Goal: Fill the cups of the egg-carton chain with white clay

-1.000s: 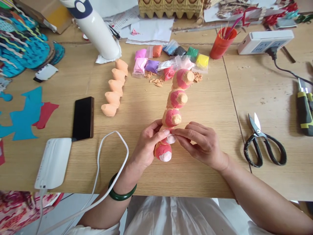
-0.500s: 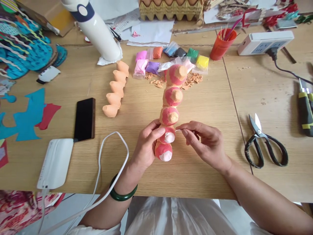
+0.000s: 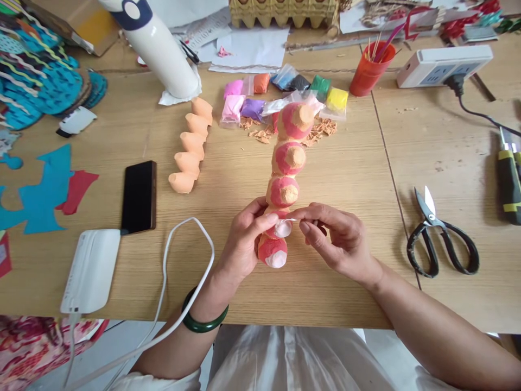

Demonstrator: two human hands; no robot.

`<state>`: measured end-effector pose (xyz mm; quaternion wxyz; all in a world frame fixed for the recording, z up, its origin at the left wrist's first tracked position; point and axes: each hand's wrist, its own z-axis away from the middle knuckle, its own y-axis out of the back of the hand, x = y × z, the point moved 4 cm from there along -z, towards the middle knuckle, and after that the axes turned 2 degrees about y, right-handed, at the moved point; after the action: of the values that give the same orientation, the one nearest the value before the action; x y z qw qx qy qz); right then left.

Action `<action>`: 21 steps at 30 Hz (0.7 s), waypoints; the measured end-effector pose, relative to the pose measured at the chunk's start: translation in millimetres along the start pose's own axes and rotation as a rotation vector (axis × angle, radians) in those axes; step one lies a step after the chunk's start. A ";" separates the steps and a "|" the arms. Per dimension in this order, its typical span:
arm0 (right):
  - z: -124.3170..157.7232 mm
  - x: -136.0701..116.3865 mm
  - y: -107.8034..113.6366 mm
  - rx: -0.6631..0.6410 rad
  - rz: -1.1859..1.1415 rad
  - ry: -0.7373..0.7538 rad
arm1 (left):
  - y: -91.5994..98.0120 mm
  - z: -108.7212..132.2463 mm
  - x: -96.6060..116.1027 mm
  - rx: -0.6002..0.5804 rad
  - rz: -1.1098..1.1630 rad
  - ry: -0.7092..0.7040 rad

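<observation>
Bumpy strip: the bumpy strip point(image 3: 284, 191) is held in front of the person, above the near part of the desk point(image 3: 244, 307); five bumps in a line, far end pointing towards the coloured packets point(image 3: 253, 108).
Left hand: the left hand point(image 3: 245, 237) grips the strip along its left side near the lower end, thumb on top beside the second-nearest bump.
Right hand: the right hand point(image 3: 336, 234) has thumb and forefinger closed on a thin white piece point(image 3: 288, 219), its inner end at the second-nearest bump. Tool or material: cannot tell.
White caps: nearest bump carries a white cap point(image 3: 277, 259); its neighbour carries another, over which the thin piece lies. Full contact cannot be confirmed.
Red bands: present on all five bumps; the three farther ones show orange tips without white.
Working method: advised to keep the left thumb firm but clear of the white, and to move the right fingertips in light, short strokes around the cap's edge.
Edge quality: the white should finish as an even line against the red; heavy pressure would likely dent or smear it, if soft as it appears.
Contamination risk: orange crumbs point(image 3: 262, 134) lie near the packets; fingertips should be kept free of them.
Support: right forearm rests at the desk edge, judged helpful for steadiness.
</observation>
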<state>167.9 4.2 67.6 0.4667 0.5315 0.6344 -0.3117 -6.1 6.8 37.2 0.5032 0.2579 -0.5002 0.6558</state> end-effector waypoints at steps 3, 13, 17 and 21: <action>-1.8 -2.7 -0.7 -0.019 0.005 0.050 | -0.8 1.0 -0.3 -0.015 0.014 0.023; -2.8 -2.4 0.5 -0.070 0.078 0.214 | 0.3 0.6 0.6 0.008 0.028 0.013; 0.3 3.5 -0.3 -0.077 -0.052 0.023 | -0.3 0.7 0.7 -0.005 0.060 0.016; 3.1 14.1 -3.1 0.003 -0.343 -0.263 | -0.7 0.9 0.5 -0.016 0.043 0.008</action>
<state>165.8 6.0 53.1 0.4847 0.3711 0.6489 -0.4542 -5.8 6.2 38.2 0.4930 0.2402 -0.5088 0.6636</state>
